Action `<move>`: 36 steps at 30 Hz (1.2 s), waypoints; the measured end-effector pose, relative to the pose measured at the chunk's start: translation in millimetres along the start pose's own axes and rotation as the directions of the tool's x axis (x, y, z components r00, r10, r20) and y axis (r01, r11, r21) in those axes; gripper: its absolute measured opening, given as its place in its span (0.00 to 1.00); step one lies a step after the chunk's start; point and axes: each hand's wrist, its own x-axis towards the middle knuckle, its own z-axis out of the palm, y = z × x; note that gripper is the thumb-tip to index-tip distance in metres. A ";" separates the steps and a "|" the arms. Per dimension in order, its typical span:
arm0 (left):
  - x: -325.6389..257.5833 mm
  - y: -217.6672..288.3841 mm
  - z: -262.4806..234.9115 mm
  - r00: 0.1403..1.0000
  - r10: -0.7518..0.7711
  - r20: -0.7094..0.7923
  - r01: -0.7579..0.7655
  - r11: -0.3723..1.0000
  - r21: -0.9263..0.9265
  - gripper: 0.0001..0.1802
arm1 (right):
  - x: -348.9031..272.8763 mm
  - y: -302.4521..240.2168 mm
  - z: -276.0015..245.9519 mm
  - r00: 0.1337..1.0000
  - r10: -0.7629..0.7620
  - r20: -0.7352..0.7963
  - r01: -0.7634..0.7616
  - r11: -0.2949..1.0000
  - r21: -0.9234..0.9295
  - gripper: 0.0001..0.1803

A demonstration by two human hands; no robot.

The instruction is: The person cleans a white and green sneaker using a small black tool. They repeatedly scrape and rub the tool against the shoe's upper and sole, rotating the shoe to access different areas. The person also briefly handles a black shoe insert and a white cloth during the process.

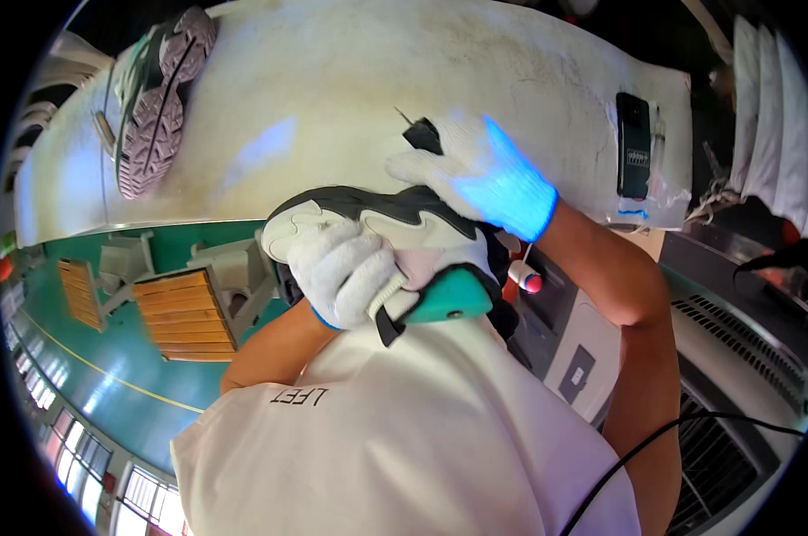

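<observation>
My left hand (343,272), in a white knit glove, wraps around a white, black and pale pink sneaker (426,234) held on its side in front of my body. A teal shoe last (453,295) fills the shoe's opening, and a black pull tab hangs beside my fingers. Just beyond the shoe's dark sole edge, my gloved right hand (484,170) is closed on a small black tool (423,136) with a thin pointed tip. That tool's exact kind does not show. Bluish light falls across the back of the right glove.
A second sneaker (158,107) lies on the far left of the pale worktable (350,80), its grey sole facing me. At the table's right end is a black phone (634,147). Slatted wooden pieces (182,313) stand to the left; a vented machine (743,330) and black cable are right.
</observation>
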 end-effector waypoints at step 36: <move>190.9 -28.9 -6.8 0.477 -0.586 0.655 0.218 0.801 0.558 0.62 | -70.3 56.6 13.9 0.884 -0.009 -0.468 0.172 0.936 0.307 0.23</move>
